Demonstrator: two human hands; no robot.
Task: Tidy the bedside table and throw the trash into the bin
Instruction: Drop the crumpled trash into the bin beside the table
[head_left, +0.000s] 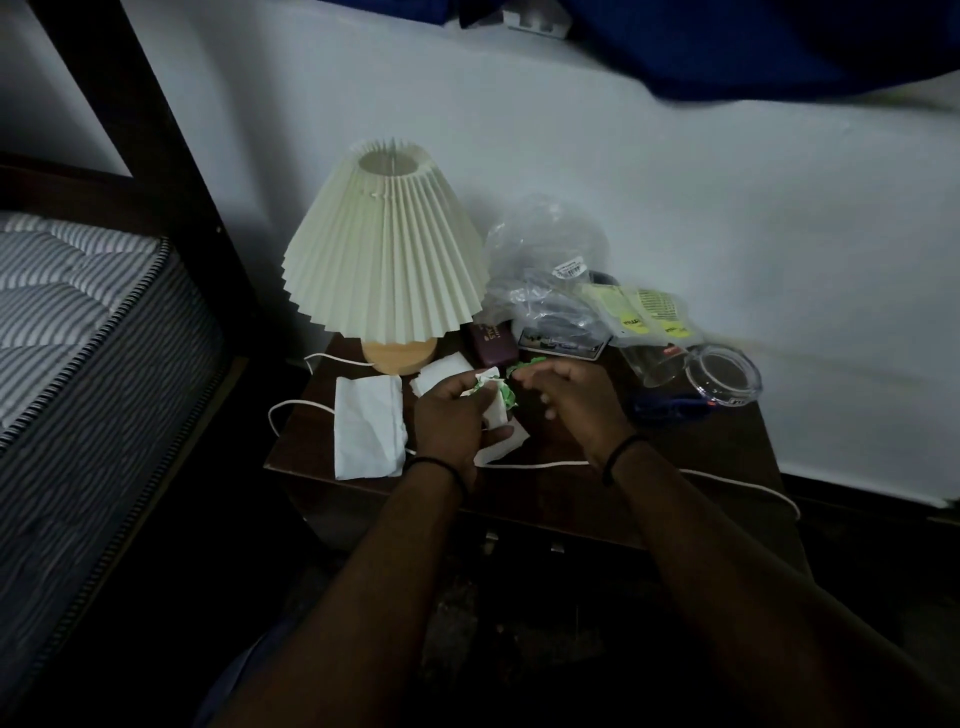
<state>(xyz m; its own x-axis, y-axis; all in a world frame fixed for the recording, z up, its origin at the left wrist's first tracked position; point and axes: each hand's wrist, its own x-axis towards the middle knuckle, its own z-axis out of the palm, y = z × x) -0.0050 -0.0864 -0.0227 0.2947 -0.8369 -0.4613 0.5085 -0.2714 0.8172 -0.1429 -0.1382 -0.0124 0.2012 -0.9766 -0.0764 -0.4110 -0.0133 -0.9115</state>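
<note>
On the dark wooden bedside table (675, 457) my left hand (449, 415) grips a crumpled white and green wrapper (493, 392) together with white paper. My right hand (571, 397) hovers just right of it, fingers loosely curled, its fingertips at a small green scrap (517, 368); whether they pinch it I cannot tell. A flat white paper napkin (369, 426) lies left of my left hand. Another white paper (441, 376) lies behind it. No bin is in view.
A pleated cream lamp (384, 260) stands at the table's back left, its white cord (727, 480) running along the front edge. Clear plastic bags (545, 270), yellow packets (644, 312), a dark case (493, 343), a card (563, 343) and a glass jar (722, 376) crowd the back. The bed (78, 332) lies left.
</note>
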